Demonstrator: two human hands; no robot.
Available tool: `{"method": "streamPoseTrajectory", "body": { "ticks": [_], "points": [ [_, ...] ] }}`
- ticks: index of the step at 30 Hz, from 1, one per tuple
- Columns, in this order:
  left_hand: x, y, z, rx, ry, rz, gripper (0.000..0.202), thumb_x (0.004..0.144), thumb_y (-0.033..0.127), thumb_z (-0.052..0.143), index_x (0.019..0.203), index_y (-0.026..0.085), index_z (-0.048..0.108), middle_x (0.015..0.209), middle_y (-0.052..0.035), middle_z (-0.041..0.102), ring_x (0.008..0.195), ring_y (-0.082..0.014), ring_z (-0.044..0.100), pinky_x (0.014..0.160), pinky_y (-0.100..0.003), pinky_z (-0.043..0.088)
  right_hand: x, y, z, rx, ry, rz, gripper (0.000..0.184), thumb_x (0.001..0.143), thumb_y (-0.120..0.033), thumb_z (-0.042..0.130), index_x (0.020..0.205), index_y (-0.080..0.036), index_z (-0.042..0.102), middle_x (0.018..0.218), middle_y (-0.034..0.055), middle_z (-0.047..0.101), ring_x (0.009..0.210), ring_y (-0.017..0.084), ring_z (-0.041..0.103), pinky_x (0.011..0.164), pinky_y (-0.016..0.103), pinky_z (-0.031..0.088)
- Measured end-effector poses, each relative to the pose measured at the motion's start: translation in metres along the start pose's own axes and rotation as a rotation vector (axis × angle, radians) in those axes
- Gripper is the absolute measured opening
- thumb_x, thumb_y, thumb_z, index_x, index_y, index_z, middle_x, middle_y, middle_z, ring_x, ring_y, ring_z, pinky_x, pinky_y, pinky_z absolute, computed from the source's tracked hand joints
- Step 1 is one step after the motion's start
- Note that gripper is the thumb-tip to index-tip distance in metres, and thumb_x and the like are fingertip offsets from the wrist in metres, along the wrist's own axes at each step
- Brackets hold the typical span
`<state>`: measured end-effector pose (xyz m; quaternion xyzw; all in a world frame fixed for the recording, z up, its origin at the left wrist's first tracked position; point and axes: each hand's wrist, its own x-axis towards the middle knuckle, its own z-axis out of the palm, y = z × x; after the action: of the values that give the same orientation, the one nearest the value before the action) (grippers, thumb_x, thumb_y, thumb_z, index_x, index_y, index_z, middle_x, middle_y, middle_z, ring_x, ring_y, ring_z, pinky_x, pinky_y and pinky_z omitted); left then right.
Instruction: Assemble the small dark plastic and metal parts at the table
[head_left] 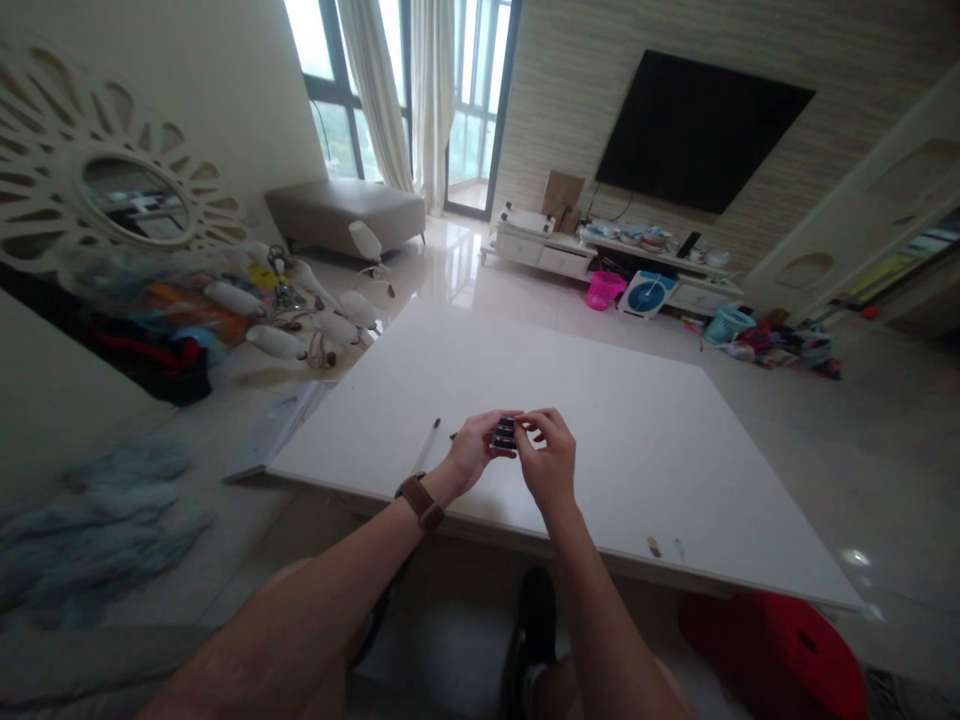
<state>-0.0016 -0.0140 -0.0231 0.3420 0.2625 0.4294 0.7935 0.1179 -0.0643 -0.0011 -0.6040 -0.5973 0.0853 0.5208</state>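
Observation:
A small black block with pale bands across it [505, 434] is held up over the near part of the white table [615, 430]; its exact kind is unclear. My left hand [472, 447], with a brown strap on the wrist, is closed around its left side. From the right, my right hand [550, 452] pinches its edge between thumb and fingers. Left of my hands lies a thin pen-like stick with a dark tip [429, 446]. A tiny dark piece beside my left hand is partly hidden.
A small yellow-brown item [654, 547] and a small clear item [679, 547] lie near the table's front edge. A red object [780, 650] stands below the right corner. Left of the table are a chandelier [322, 325] and a flat panel [277, 430].

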Motion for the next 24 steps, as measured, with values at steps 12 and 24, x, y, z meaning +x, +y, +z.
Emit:
{"method": "streamPoseTrajectory", "body": {
  "ticks": [12, 24],
  "points": [
    [-0.001, 0.002, 0.002, 0.024, -0.013, 0.035, 0.034, 0.078, 0.036, 0.067, 0.097, 0.009, 0.075, 0.090, -0.0145, 0.073, 0.081, -0.0217, 0.068, 0.062, -0.027, 0.052, -0.003, 0.002, 0.003, -0.011, -0.025, -0.067, 0.018, 0.083, -0.012, 0.058, 0.089, -0.023, 0.071, 0.094, 0.0040, 0.065, 0.090, 0.020, 0.062, 0.074, 0.033, 0.051],
    [0.007, -0.008, -0.006, 0.302, 0.044, 0.086, 0.033, 0.082, 0.035, 0.061, 0.100, 0.012, 0.075, 0.094, -0.0124, 0.072, 0.077, -0.0182, 0.067, 0.063, -0.027, 0.053, -0.001, 0.012, 0.005, -0.077, -0.101, -0.039, 0.015, 0.087, -0.016, 0.058, 0.090, -0.022, 0.071, 0.091, 0.0046, 0.064, 0.088, 0.020, 0.061, 0.072, 0.032, 0.050]
  ]
}}
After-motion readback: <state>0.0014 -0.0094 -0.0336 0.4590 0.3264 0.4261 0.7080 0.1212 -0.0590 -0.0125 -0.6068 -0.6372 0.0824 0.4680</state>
